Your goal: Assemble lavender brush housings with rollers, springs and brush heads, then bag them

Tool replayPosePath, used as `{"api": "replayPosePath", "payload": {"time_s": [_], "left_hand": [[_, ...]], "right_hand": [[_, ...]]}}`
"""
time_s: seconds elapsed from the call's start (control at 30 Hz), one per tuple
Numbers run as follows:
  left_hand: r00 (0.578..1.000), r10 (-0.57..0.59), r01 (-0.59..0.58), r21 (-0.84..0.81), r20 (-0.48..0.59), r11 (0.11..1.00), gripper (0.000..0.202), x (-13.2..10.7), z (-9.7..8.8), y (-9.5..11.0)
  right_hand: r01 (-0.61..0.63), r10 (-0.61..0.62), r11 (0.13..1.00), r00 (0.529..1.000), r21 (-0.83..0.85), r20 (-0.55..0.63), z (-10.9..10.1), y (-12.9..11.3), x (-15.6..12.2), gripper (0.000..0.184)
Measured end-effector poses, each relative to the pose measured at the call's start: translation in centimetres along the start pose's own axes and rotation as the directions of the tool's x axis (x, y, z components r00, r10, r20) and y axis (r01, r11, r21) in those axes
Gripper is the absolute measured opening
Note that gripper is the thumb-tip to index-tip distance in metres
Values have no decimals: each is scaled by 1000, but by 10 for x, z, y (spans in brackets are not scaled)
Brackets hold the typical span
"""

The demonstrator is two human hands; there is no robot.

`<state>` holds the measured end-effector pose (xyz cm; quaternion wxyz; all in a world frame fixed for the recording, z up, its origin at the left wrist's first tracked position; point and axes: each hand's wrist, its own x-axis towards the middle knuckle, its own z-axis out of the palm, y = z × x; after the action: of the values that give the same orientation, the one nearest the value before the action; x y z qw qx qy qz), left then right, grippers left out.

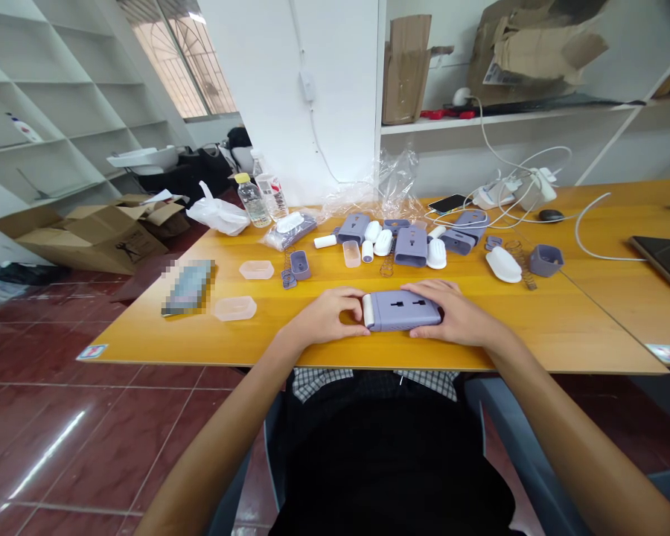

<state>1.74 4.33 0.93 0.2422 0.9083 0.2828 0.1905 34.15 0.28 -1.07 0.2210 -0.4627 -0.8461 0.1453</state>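
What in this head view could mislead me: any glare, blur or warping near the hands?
In the head view, a bright glare streak crosses the floor tiles at lower left; the wide lens bends the shelves near the edge; a pixelated patch hides a flat object on the table; the left hand, right hand and lilac plastic housing look sharp.

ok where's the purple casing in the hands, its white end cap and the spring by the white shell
purple plastic casing [406, 310], head view, on its top face between the slots
white end cap [368, 310], head view, on its middle
coiled metal spring [520, 264], head view, on its middle coils
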Motion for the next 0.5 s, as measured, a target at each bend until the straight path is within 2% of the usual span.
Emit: {"api": "replayPosePath", "payload": {"time_s": [0.07,0.3,0.43,0.5], "left_hand": [[1000,-14,14,11,-9,1000,28,0,-1,1],[999,-33,34,62,-18,997,52,-2,-2,4],[994,-110,111,81,-8,991,79,-2,0,7],[991,-135,136,94,-18,986,84,0,3,9]], "right_hand": [[-3,3,1000,1000,2,3,0,0,0,79],[-8,8,1000,1000,8,-5,1,1,0,80],[-1,1,1000,1000,0,-20,2,0,0,77],[-2,2,1000,1000,-6,-27,3,-1,0,76]]}}
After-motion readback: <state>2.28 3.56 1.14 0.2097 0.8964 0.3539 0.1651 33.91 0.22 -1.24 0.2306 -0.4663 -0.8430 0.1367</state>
